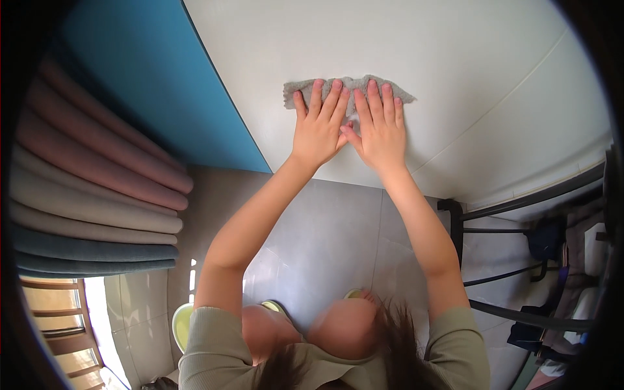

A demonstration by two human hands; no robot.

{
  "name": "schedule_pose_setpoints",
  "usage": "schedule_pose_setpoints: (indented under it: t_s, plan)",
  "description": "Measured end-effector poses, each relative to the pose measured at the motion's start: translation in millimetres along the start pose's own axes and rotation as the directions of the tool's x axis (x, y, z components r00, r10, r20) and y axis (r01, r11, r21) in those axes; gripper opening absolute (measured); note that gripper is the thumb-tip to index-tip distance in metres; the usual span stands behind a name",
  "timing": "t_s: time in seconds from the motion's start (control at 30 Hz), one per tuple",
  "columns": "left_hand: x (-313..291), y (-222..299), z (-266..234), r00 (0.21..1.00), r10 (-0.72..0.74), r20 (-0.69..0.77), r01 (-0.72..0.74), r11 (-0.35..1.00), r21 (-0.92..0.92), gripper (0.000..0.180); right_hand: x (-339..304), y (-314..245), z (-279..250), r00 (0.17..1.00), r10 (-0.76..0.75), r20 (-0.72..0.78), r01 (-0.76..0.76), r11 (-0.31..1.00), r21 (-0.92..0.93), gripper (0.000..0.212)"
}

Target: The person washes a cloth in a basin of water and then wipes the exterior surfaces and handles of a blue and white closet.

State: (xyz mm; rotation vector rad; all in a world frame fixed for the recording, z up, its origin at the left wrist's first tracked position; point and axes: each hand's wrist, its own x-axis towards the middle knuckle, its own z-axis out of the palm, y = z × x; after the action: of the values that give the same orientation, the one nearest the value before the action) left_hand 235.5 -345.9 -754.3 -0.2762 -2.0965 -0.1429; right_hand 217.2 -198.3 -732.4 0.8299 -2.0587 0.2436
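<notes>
A grey cleaning cloth (pixel 351 83) with a fuzzy texture lies spread against a white flat panel (pixel 260 45). My left hand (pixel 318 127) presses flat on the cloth's left part, fingers stretched out and apart. Beside it, my right hand (pixel 380 130) lies flat on the right part, its fingers also extended. The two thumbs meet or nearly meet below the cloth. Both arms reach forward, and neither hand is wrapped around the cloth.
To the left is a blue panel (pixel 156 71), with pink, beige and dark-teal curtain folds (pixel 97 162) nearer. A black metal rack (pixel 458 227) with hanging dark items stands right. Grey tiled floor (pixel 312 227) lies below. A yellow-green rounded object (pixel 183 325) is at lower left.
</notes>
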Motion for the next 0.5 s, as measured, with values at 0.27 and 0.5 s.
schedule_pose_setpoints:
  t_s: [0.27, 0.5]
  plan:
    - [65, 3, -40, 0.993, -0.018, -0.12, -0.005, 0.982, -0.188, 0.068, 55, 5, -46, 1.0, 0.003, -0.03, 0.0, 0.994, 0.111, 0.056]
    - [27, 11, -6, 0.998, -0.012, -0.063, 0.007, 0.997, -0.071, 0.064, 23, 7, -12, 0.999, 0.012, -0.032, -0.009, 0.997, 0.073, 0.059]
